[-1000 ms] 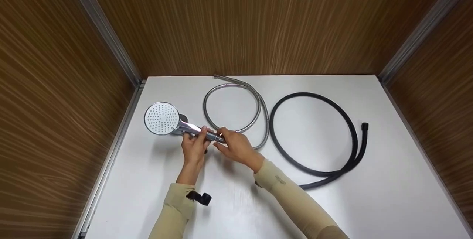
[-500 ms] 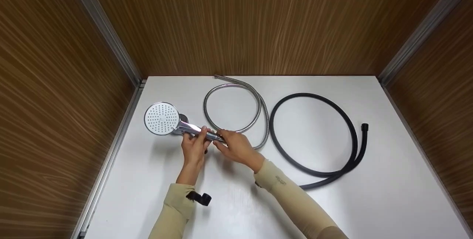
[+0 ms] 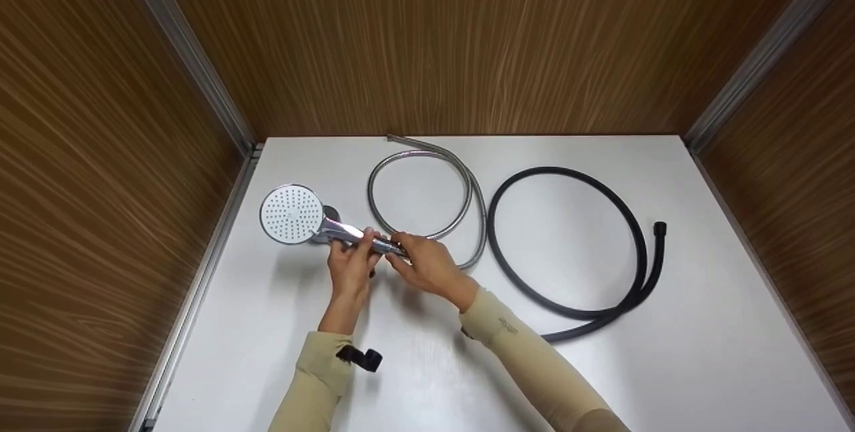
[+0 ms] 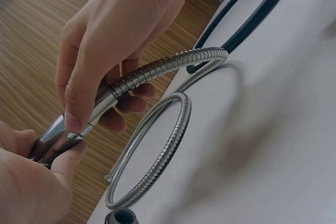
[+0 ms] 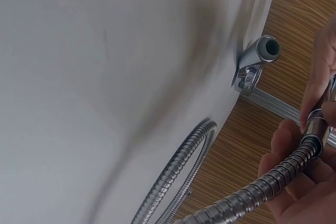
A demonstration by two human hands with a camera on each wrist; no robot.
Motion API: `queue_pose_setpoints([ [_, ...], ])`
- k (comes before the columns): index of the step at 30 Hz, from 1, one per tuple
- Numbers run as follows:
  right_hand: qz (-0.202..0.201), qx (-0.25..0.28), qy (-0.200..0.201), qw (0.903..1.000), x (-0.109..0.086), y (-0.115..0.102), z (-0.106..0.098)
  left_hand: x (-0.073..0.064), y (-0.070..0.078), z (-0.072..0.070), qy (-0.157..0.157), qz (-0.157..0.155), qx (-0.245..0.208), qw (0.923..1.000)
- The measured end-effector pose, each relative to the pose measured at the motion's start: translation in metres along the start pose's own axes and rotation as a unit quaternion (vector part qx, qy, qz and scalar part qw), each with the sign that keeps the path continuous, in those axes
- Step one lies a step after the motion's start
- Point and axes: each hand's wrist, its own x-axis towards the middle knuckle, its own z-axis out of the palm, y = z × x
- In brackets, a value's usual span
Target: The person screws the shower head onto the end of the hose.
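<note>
A chrome hand shower with a round white spray face (image 3: 292, 213) lies across both hands, face up, above the white table. My left hand (image 3: 349, 272) grips its handle (image 3: 345, 230), thumb on top and fingers beneath. At the handle's lower end, my right hand (image 3: 431, 265) pinches the smooth metal connector (image 4: 103, 103) of a ribbed steel hose (image 4: 157, 67). The connector is in line with the handle, right at its end. From there the hose arcs down into a loop on the table. Fingers partly cover the joint.
A black hose (image 3: 548, 171) with a black end nut (image 3: 660, 228) lies coiled on the right. A chrome bracket (image 5: 252, 61) with a hollow round socket stands behind the handle. Wood-grain panels (image 3: 427, 45) enclose the white table (image 3: 708, 325) at the back and sides.
The right hand's fingers have shifted slightly around the hose connector. The left hand, hand shower and both hoses have stayed nearly where they were.
</note>
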Motion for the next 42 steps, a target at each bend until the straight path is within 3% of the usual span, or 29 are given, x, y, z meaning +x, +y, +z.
queue_pose_setpoints([
  [6, -0.007, -0.008, -0.003, 0.9999, 0.0003, 0.0016, 0.001, -0.0003, -0.0008, 0.0004, -0.01, 0.017, -0.016, 0.9997],
  [13, 0.012, 0.001, 0.008, 0.9999, -0.0015, 0.0011, 0.0017, -0.0004, -0.0005, 0.0008, -0.002, 0.003, 0.011, 0.9999],
  [20, 0.001, -0.007, 0.011, 0.9999, -0.0021, 0.0011, 0.0013, -0.0008, 0.0013, 0.0006, 0.0, -0.004, 0.02, 0.9998],
  [30, -0.006, -0.011, -0.008, 0.9999, -0.0009, 0.0005, 0.0001, -0.0007, 0.003, 0.0005, 0.001, -0.007, 0.013, 0.9999],
  [42, 0.005, -0.012, 0.0, 0.9999, -0.0016, -0.0004, 0.0008, 0.0, 0.0017, 0.0011, -0.004, -0.002, 0.006, 1.0],
])
